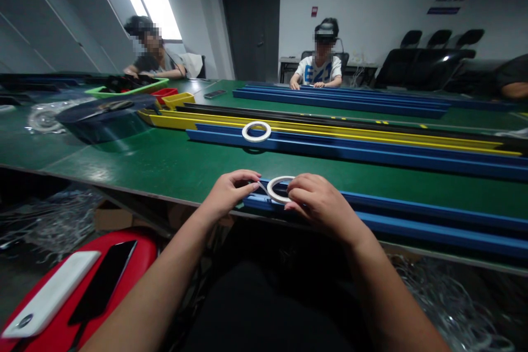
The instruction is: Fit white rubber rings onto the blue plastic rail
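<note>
My right hand [315, 202] grips a narrow white roll of tape [275, 198] by its right side. Between the thumb and fingers of my left hand [231, 190] is the loose end of that tape, a short strip running from the roll. Both hands are just above a long blue channel strip [391, 212] at the near edge of the table. Farther off, a second white tape roll [256, 139] rests on another blue channel strip [330, 147]. My fingers hide part of the held roll.
Long yellow strips [177, 120] and more blue strips [289, 100] lie across the green table [124, 165]. A dark wide coil [111, 121] sits at left near small red [165, 93] and yellow bins [179, 100]. Two people sit opposite. A red stool [136, 236] holds two devices.
</note>
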Demonstrator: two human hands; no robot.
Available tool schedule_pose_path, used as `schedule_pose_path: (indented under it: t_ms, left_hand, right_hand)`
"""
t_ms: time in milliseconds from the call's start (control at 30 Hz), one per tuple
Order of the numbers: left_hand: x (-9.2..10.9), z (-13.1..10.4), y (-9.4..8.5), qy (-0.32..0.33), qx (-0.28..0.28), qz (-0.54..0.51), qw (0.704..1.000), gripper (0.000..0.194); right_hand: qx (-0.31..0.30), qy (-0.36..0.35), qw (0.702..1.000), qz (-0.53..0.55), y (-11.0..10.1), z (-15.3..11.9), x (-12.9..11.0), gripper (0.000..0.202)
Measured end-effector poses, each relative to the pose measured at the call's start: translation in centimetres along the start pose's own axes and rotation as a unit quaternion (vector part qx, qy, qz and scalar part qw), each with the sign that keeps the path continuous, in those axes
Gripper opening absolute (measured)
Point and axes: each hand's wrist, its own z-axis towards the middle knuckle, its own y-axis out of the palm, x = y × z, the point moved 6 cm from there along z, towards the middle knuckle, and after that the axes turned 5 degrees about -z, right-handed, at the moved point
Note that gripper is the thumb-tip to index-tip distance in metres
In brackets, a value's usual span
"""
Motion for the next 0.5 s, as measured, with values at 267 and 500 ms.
schedule_pose_path:
  t_ms: [267, 500]
  left_hand:
    - [0.2, 0.0, -0.3, 0.009, 0.013, 0.007, 1.0, 0.021]
    - [0.4, 0.0, -1.9, 0.01, 0.077, -0.018, 0.997, 0.024]
  right_hand:
    - [0.045, -0.002, 0.998, -0.033, 0.0, -0.3, 0.3, 0.028]
    - [0.122, -0.014, 0.991, -0.052, -0.4, -0.9, 0.3, 0.024]
